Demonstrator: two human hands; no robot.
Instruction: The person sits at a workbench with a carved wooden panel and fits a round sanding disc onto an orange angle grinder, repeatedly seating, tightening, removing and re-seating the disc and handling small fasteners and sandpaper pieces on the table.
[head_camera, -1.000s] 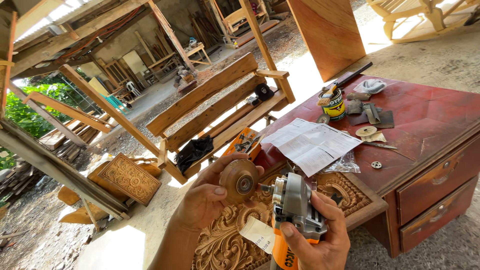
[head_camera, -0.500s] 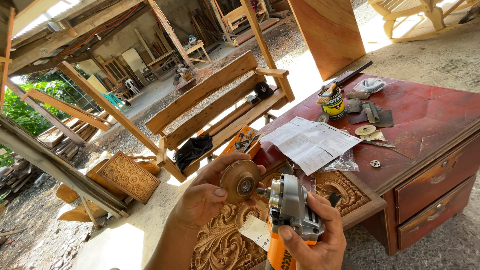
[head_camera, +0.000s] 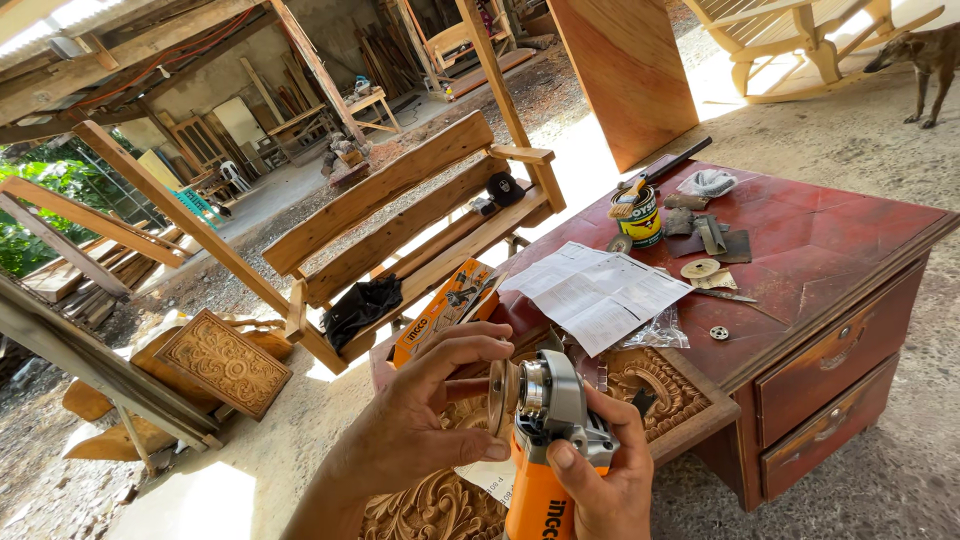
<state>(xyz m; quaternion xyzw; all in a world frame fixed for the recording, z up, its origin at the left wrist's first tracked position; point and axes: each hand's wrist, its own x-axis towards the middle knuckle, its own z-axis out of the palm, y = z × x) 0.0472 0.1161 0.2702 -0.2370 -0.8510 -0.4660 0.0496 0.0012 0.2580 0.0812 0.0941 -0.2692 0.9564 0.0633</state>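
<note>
we see two bare hands low in the middle of the view, close together over the near corner of a dark red desk (head_camera: 850, 240). the right hand (head_camera: 600, 480) is wrapped around an angle grinder (head_camera: 550, 440) with an orange body and a grey metal head, the thumb lying along the side of the head, the tool held upright with its spindle pointing left. the left hand (head_camera: 430, 410) is closed on a round tan sanding disc (head_camera: 502, 398), fingers curled over its top edge and thumb underneath, pressing it against the spindle on the left side of the grinder's head. we see the disc almost edge on.

under the hands lies a carved wooden panel (head_camera: 660, 390) with leafy scrollwork, resting on the desk's near edge. just behind the left hand sits an orange cardboard box (head_camera: 445, 310), and beside it an unfolded white paper sheet (head_camera: 595, 290) with a clear plastic bag (head_camera: 655, 330) at its corner. farther back on the desk stand a small can (head_camera: 640, 215) with a brush across its top, scraps of sandpaper, a white rag (head_camera: 710, 182) and a small metal nut (head_camera: 719, 332).

left of the desk is a plain wooden bench (head_camera: 400, 220) with black cloth on its seat. another carved panel (head_camera: 225, 362) lies on the dirt ground. a dog (head_camera: 925, 55) stands at the top right.
</note>
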